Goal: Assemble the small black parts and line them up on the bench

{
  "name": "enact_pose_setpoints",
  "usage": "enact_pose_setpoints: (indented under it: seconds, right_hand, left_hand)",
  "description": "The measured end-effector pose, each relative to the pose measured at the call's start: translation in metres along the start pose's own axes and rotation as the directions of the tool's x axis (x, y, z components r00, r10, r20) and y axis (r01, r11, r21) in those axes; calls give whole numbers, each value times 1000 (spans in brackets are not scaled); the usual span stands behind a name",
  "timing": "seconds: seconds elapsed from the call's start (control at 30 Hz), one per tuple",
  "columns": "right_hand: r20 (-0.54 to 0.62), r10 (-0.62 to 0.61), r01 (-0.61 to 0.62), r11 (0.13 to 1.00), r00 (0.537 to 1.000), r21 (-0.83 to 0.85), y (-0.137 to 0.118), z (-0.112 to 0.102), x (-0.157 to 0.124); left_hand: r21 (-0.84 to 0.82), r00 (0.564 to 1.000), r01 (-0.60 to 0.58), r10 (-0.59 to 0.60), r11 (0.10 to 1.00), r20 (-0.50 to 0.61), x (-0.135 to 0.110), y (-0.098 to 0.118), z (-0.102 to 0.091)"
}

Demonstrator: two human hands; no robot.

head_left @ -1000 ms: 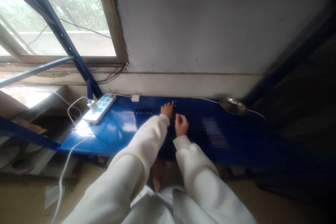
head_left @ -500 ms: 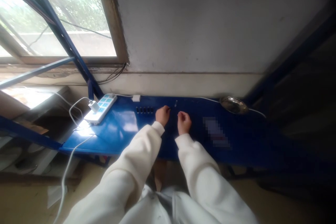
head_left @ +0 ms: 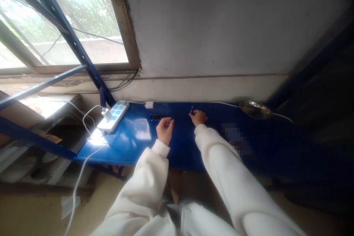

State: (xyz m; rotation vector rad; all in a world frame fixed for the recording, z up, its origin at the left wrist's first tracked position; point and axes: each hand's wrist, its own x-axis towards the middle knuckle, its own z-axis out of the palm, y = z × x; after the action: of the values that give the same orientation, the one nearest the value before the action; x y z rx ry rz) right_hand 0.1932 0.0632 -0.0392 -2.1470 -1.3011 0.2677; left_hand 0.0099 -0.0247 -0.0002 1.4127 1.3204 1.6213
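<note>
Over the blue table [head_left: 155, 151], my left hand [head_left: 165, 129] is closed in a pinch on a small dark piece [head_left: 173, 118]. Its exact kind is too small to make out. Just behind that hand stands a row of several small black pieces [head_left: 155, 117], partly hidden by my fingers. My right hand [head_left: 199, 117] reaches farther back, thumb and forefinger closed at the lower end of a small clear piece [head_left: 192, 109].
A white power strip [head_left: 115, 116] with a plugged-in white charger [head_left: 105, 114] lies at the left. Near the wall are a white adapter [head_left: 149, 104] and a shiny metal dish [head_left: 256, 109]. A blurred flat item [head_left: 238, 141] lies at the right.
My right hand has moved forward to the clear piece. The left hand has drawn back toward me and to the left, keeping its small dark piece. The view has shifted slightly.
</note>
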Motion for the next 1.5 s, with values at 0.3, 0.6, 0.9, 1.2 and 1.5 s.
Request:
enact_pose_setpoints:
  seconds: [0.3, 0.6, 0.9, 1.2, 1.5]
  right_hand:
    - [-32, 35, -35, 999, 999, 11, -2, 11, 13]
    - [-88, -135, 148, 973, 987, 176, -4, 10, -11]
    - [-170, -533, 553, 827, 829, 102, -23, -18, -66]
    - [-175, -599, 612, 790, 781, 31, -27, -33, -78]
    - [-150, -651, 646, 758, 744, -86, -30, -46, -81]
  left_hand:
    - [-10, 998, 23, -22, 1000, 63, -1, 9, -7]
    - [36, 997, -39, 37, 999, 71, 3, 11, -5]
    - [17, 997, -43, 42, 999, 64, 7, 13, -1]
    - [42, 995, -89, 87, 995, 50, 9, 19, -3]
    - [134, 953, -187, 147, 973, 264, 36, 35, -5]
